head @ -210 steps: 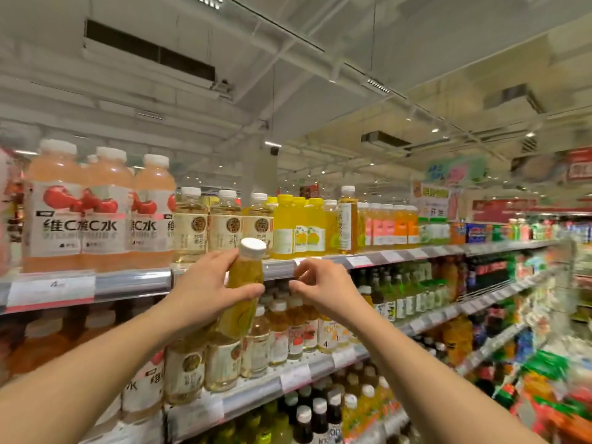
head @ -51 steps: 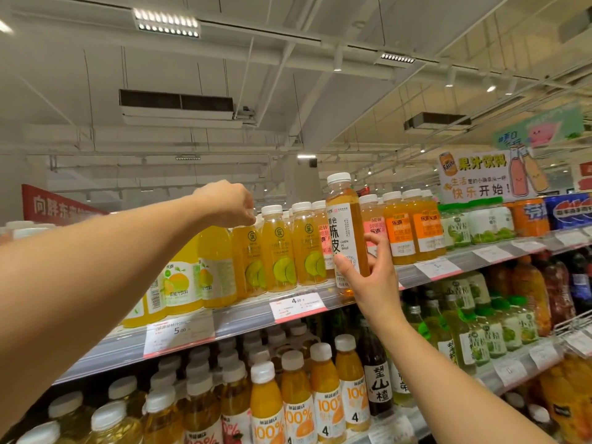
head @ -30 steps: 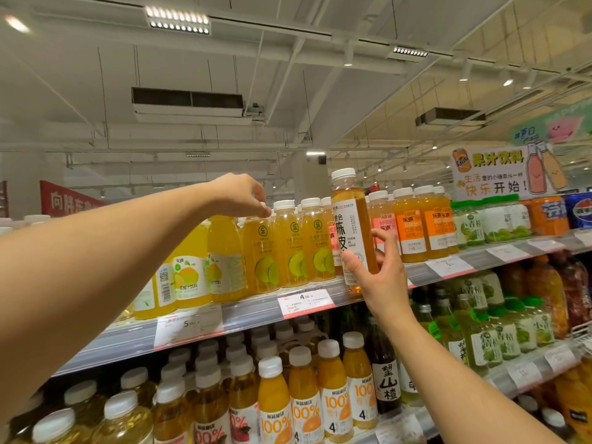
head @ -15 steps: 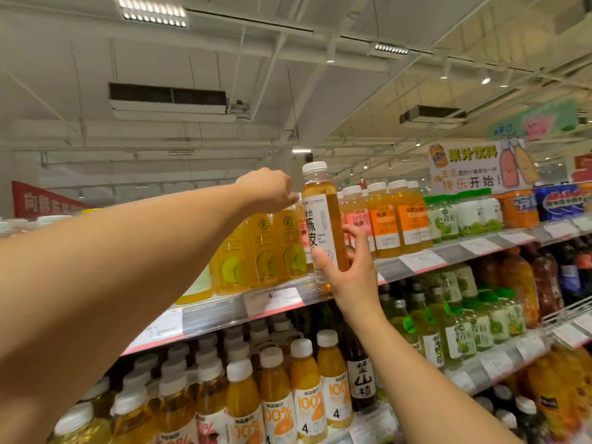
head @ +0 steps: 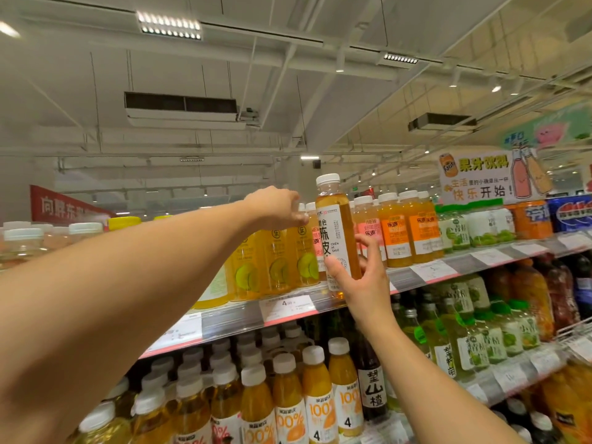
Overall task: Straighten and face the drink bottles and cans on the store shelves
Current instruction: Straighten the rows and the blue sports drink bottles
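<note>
A tall amber bottle point(head: 336, 225) with a white cap and a white label stands upright at the front of the top shelf point(head: 426, 272). My right hand point(head: 363, 285) holds its lower part, thumb on the label and fingers behind. To its left is a row of yellow lime-drink bottles point(head: 275, 267). My left hand point(head: 277, 208) reaches over that row, its fingers curled down onto the white cap of the lime-drink bottle beside the amber one. Orange and pink labelled bottles point(head: 395, 233) stand just right of the amber bottle.
Green-labelled bottles point(head: 455, 227) and cans continue to the right on the top shelf. The shelf below holds orange juice bottles point(head: 317, 389), a dark bottle point(head: 371, 389) and green lime bottles point(head: 490, 338). Price tags point(head: 286, 307) line the shelf rail. A juice sign point(head: 480, 177) stands above.
My left hand has moved right along the bottle tops, from the yellow bottles to the cap beside the amber bottle. My right hand still holds the amber bottle upright at the shelf front.
</note>
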